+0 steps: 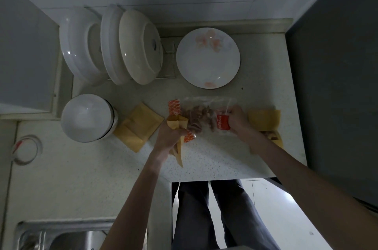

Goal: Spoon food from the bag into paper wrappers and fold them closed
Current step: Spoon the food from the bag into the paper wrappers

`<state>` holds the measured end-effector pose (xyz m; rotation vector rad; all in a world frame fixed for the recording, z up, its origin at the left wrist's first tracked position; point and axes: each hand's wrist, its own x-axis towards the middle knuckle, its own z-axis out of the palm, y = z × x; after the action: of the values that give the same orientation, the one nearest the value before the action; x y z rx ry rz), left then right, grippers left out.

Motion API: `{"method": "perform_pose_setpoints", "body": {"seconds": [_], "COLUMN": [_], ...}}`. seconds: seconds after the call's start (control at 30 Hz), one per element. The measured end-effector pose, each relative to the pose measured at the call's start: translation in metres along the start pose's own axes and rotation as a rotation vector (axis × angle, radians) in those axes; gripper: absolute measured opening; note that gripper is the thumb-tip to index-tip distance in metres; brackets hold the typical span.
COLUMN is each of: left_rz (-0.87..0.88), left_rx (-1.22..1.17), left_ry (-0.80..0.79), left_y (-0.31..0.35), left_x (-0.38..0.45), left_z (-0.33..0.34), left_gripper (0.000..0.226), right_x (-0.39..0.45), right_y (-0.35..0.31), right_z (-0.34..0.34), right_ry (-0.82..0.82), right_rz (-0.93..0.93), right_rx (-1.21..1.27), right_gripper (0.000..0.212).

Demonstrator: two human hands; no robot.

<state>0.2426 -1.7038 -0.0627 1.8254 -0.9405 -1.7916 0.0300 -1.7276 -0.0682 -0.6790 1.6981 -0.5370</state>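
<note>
A clear plastic bag (204, 106) with orange-red print holds brown food pieces and lies on the counter. My right hand (237, 119) grips the bag's right end at a red label. My left hand (170, 137) holds a yellow paper wrapper (178, 125) by the bag's left end, and the wrapper's tail hangs below the hand. A stack of flat yellow wrappers (139, 125) lies to the left. More yellow paper (264, 120) lies right of the bag, with brown food on a sheet behind my right forearm. No spoon is visible.
A flowered plate (207, 58) lies behind the bag. Stacked white bowls (88, 117) stand at the left, and a rack of upright dishes (114, 45) at the back left. A sink (61, 235) is at the bottom left. The counter edge (221, 179) runs just in front of me.
</note>
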Motion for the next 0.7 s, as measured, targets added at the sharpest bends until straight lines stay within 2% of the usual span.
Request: {"method": "perform_pose_setpoints", "body": {"seconds": [0.1, 0.2, 0.57, 0.7], "left_rz": [0.001, -0.002, 0.012, 0.026], "left_rx": [0.006, 0.013, 0.053, 0.052], "left_ry": [0.015, 0.01, -0.011, -0.02], "left_y": [-0.001, 0.001, 0.008, 0.011], "left_x": [0.0, -0.001, -0.002, -0.004], "left_z": [0.001, 0.001, 0.005, 0.007], "left_gripper": [0.038, 0.035, 0.03, 0.031], "right_x": [0.002, 0.002, -0.005, -0.011], "right_y": [0.002, 0.005, 0.009, 0.008], "right_z": [-0.012, -0.027, -0.074, -0.092], "right_ry": [0.043, 0.055, 0.104, 0.139], "right_rz": [0.026, 0.047, 0.092, 0.05], "right_rx": [-0.033, 0.026, 0.196, 0.14], "right_gripper": [0.013, 0.03, 0.023, 0.019]}}
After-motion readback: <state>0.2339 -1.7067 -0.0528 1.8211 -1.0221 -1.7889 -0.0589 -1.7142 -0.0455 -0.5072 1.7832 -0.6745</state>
